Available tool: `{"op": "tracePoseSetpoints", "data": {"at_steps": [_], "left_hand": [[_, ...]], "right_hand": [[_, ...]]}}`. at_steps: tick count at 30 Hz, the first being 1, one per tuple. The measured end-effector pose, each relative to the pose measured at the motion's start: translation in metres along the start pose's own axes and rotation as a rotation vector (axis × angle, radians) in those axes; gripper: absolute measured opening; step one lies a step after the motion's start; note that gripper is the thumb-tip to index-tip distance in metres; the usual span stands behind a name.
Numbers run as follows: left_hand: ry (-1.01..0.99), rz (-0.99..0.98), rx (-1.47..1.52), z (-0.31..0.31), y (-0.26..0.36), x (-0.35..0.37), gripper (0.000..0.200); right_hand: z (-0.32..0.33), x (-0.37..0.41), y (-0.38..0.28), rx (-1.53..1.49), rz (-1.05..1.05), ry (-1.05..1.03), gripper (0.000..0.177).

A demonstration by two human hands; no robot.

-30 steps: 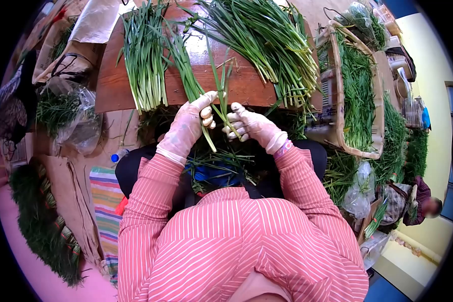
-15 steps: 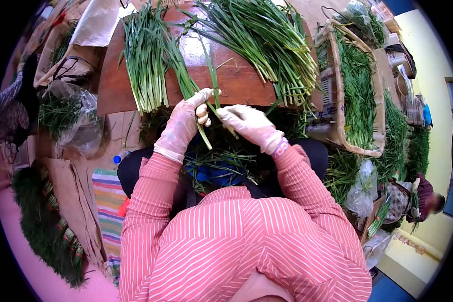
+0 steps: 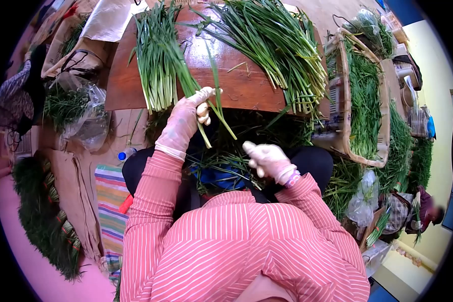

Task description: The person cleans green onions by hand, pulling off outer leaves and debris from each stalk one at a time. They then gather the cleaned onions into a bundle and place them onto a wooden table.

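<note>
stalks (image 3: 187, 80) in left hand (image 3: 185, 121) slant beside the left pile (image 3: 155, 60) on the table (image 3: 241, 98)

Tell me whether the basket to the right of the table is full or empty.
Full, or close to it: the basket has leafy greens along its length, hiding its floor.

I've got a lane over the table (image 3: 241, 94) between the left bunch (image 3: 158, 75) and right pile (image 3: 284, 55), held stalks (image 3: 217, 108) jutting in; basket (image 3: 367, 159) walls my right.
</note>
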State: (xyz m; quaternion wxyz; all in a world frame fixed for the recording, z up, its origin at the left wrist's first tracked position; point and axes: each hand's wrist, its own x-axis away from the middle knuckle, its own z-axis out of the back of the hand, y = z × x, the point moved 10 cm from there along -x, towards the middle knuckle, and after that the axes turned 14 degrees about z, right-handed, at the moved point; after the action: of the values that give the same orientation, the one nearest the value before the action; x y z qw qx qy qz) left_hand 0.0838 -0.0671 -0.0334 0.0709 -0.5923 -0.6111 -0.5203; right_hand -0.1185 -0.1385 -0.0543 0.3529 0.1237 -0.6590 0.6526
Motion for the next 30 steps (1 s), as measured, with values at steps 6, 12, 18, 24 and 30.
{"op": "tracePoseSetpoints", "data": {"at_steps": [6, 12, 18, 24, 30], "left_hand": [[0.004, 0.044, -0.11, -0.016, -0.016, -0.002, 0.033], [-0.023, 0.078, -0.162, -0.018, -0.024, -0.001, 0.03], [-0.021, 0.118, -0.092, -0.01, -0.026, -0.003, 0.032], [-0.007, 0.106, -0.075, -0.01, -0.025, -0.007, 0.034], [0.022, 0.077, -0.117, -0.014, -0.028, -0.007, 0.038]], "right_hand": [[0.04, -0.022, -0.114, 0.23, 0.799, 0.446, 0.038], [0.036, -0.072, -0.11, -0.023, 0.479, 0.279, 0.022], [0.122, -0.05, -0.109, -0.179, 0.556, 0.611, 0.016], [0.096, -0.035, -0.093, 0.279, 0.626, 0.437, 0.04], [-0.033, -0.047, -0.056, -0.035, 0.303, -0.208, 0.04]]}}
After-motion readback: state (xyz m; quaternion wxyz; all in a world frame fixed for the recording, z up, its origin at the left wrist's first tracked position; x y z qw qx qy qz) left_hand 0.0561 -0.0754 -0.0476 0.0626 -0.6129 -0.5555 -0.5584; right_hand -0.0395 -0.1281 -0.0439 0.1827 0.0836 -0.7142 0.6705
